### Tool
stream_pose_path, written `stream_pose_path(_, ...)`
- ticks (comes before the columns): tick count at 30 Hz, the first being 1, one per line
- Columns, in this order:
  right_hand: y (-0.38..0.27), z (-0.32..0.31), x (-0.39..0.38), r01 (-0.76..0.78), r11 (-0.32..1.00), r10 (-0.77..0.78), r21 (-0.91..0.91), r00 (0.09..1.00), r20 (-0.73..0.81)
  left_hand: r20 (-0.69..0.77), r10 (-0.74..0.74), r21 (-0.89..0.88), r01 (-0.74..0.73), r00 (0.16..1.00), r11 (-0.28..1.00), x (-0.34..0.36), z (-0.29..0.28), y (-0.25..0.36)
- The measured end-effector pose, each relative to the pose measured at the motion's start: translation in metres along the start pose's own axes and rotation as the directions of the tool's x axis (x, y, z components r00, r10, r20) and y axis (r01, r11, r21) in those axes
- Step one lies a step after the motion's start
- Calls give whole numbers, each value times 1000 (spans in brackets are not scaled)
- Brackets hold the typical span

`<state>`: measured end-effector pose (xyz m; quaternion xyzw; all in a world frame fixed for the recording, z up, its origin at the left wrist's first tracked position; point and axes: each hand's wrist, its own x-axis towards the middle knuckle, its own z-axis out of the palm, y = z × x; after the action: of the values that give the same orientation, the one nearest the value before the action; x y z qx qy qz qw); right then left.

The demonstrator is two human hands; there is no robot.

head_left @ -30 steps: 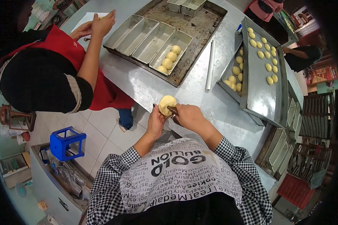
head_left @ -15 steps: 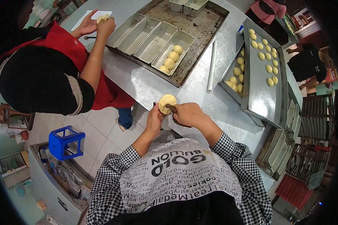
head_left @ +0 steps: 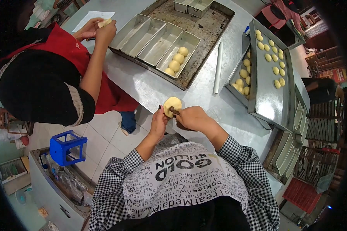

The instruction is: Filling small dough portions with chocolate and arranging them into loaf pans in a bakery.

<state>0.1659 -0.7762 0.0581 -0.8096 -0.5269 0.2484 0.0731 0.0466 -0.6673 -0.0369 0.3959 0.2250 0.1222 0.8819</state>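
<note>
Just beyond the near edge of the metal table, my left hand (head_left: 158,124) holds a flat round of pale yellow dough (head_left: 172,103) by its lower left edge, fingers curled behind it. My right hand (head_left: 196,117) is closed around a short, dark brown stick-like tool (head_left: 175,111), whose tip touches the middle of the dough. Its exact kind is too small to make out. Ahead, several smooth dough balls (head_left: 178,58) sit in a row in one long loaf tin (head_left: 189,41).
Empty loaf tins (head_left: 158,43) stand beside it on a dark baking tray (head_left: 216,23). A white roll (head_left: 218,69) lies to the right, before metal trays (head_left: 268,104) of dough balls. At left, a co-worker in a red apron (head_left: 69,46) handles dough; a blue stool (head_left: 67,148) stands below.
The brown tool's tip has shifted slightly on the dough, while my hands stay nearly in place. The co-worker's hands have moved closer around their dough. A person in black at far right has moved.
</note>
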Motion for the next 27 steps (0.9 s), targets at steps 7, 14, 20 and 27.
stream_pose_path(7,0,-2,3,-9,1000,10,-10,999,51,-60,-1,41,4,998,999,1,0,2)
stream_pose_path(14,3,0,4,-39,999,41,-31,996,83,-48,36,183,-27,998,983,-5,11,13)
stream_pose_path(20,-1,3,-2,-127,990,128,56,991,-23,60,-27,35,25,998,999,2,1,17)
stream_pose_path(27,14,22,-16,-72,987,119,145,930,-347,-16,-166,-321,152,986,935,13,7,29)
